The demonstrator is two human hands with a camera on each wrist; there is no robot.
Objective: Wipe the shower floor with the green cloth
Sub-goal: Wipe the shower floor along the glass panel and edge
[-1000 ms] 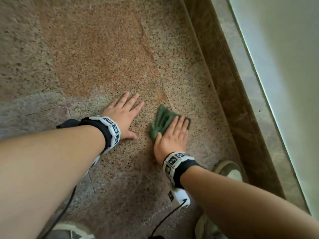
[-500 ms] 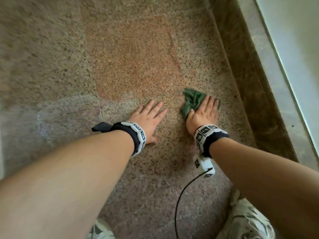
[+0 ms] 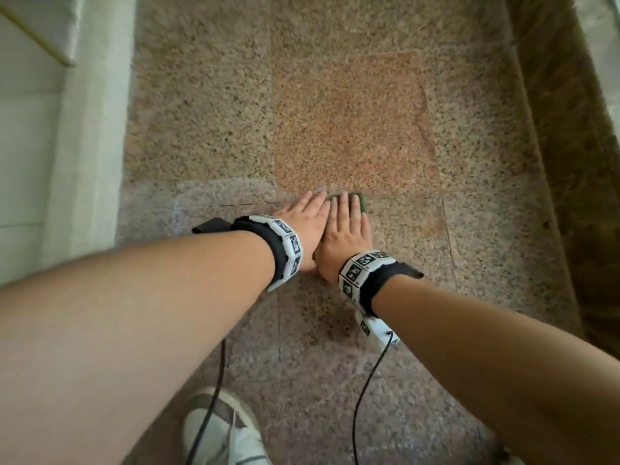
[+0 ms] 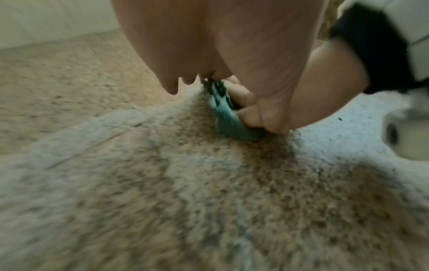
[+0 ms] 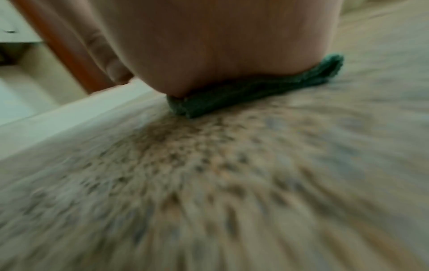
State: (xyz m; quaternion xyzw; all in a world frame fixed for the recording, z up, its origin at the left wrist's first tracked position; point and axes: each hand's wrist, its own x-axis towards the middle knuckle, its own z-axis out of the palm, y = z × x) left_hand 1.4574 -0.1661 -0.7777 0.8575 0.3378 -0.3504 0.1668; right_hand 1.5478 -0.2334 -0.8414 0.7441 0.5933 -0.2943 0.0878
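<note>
The green cloth (image 3: 361, 198) lies on the speckled granite shower floor (image 3: 352, 122), mostly hidden under my right hand (image 3: 347, 223). That hand presses it flat with straight fingers, and only the cloth's far edge shows past the fingertips. My left hand (image 3: 307, 219) lies flat on the bare floor right beside it, the two hands touching side by side. In the left wrist view the cloth (image 4: 228, 119) is bunched under the right hand's fingers (image 4: 253, 110). In the right wrist view my palm (image 5: 232, 55) bears down on the folded cloth (image 5: 243, 95).
A white wall base (image 3: 90, 129) runs along the left of the floor and a dark brown stone curb (image 3: 570, 162) along the right. My white shoe (image 3: 221, 427) and two black cables (image 3: 365, 391) are close below my arms.
My right hand has slid the cloth leftward across the floor until it meets my left hand. The left hand stays planted flat. The head view has swung left.
</note>
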